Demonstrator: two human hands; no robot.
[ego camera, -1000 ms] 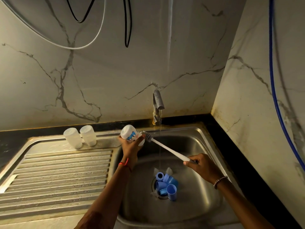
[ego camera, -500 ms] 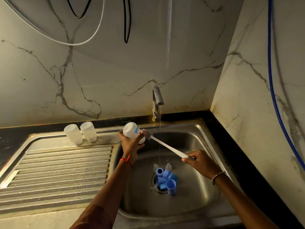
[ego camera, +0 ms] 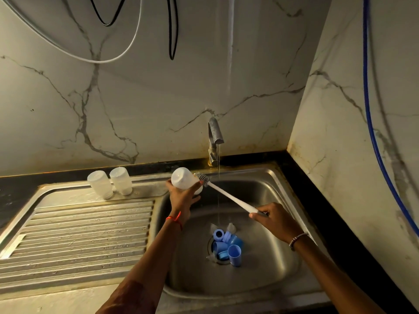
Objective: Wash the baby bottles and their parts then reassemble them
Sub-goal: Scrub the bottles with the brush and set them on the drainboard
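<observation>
Gripped a translucent white plastic baby bottle (ego camera: 181, 181) in the left hand (ego camera: 182, 198), fingers and thumb curled round its body, just below and left of the grey metal tap (ego camera: 215, 137), rounded base tilted up and leftward. Clasped the near end of a long white-handled bottle brush (ego camera: 226, 194) in the right hand (ego camera: 275, 219), fingers closed round the handle, below and right of the tap. Aimed the grey bristle head (ego camera: 202, 178) at the bottle's right end, just left of the thin stream of water (ego camera: 218, 177) falling from the tap; could not tell whether bristles and bottle touched. Left a heap of blue plastic caps and rings (ego camera: 223, 242), with clear teats among them, over the drain of the stainless steel sink basin (ego camera: 267, 191), straight below the tap, one blue cup-shaped cap (ego camera: 235, 254) upright at its near edge. Stood a pair of translucent white bottles (ego camera: 120, 180) side by side on the steel ledge well left of the tap, beyond the ribbed steel drainboard (ego camera: 86, 234). Wore a red thread (ego camera: 174, 219) on the left wrist and a beaded bracelet (ego camera: 298, 240) on the right.
</observation>
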